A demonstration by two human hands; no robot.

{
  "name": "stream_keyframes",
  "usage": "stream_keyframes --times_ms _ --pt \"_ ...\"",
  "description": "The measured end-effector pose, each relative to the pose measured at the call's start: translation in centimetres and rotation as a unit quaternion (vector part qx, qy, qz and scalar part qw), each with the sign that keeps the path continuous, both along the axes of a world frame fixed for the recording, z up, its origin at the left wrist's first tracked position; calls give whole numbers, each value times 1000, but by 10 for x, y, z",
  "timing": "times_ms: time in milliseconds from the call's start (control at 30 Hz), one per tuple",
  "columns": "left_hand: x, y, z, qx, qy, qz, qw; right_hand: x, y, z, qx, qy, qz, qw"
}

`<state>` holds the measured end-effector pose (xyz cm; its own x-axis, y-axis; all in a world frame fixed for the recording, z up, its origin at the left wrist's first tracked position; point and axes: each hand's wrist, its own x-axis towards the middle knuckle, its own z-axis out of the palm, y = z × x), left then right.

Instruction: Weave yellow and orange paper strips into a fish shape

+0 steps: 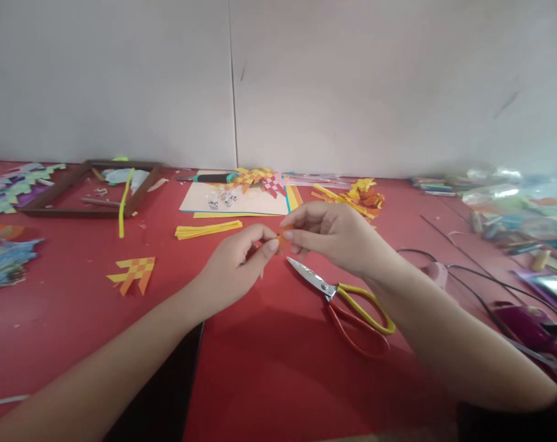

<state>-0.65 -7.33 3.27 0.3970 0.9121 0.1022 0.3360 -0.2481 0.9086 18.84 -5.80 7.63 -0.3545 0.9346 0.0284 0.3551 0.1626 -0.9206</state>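
My left hand and my right hand meet over the middle of the red table, thumbs and forefingers pinched together. Between them is a small orange paper piece, mostly covered by the fingertips. Just below my right hand lie scissors with one yellow and one red handle, blades pointing up and left. A woven yellow-and-orange paper fish rests flat to the left of my left hand. Behind that hand is a bundle of yellow paper strips.
A brown frame with scraps stands back left. Cream sheets carry a green-handled knife and woven fish. Crumpled yellow-orange paper lies behind my right hand. Cables and a magenta device occupy the right.
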Motion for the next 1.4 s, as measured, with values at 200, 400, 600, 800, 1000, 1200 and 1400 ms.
stream_keyframes --times_ms 200,400,600,800,1000,1200,1400 --pt "-22 22 -17 -41 43 10 998 9 32 -31 37 15 -35 999" --pt "-38 34 -27 118 399 -33 909 25 50 -69 137 -191 -30 971" --pt "-33 29 -45 174 467 3 867 27 53 -84 170 -372 48 911" --pt "-40 29 -46 155 456 4 876 24 52 -86 191 -385 84 899" --pt "-47 34 -53 142 369 0 919 23 54 -91 216 -379 116 892" --pt "-46 35 -56 133 322 -4 937 22 54 -89 213 -377 109 895" --pt "-46 34 -54 121 293 4 948 26 56 -86 198 -397 92 891"
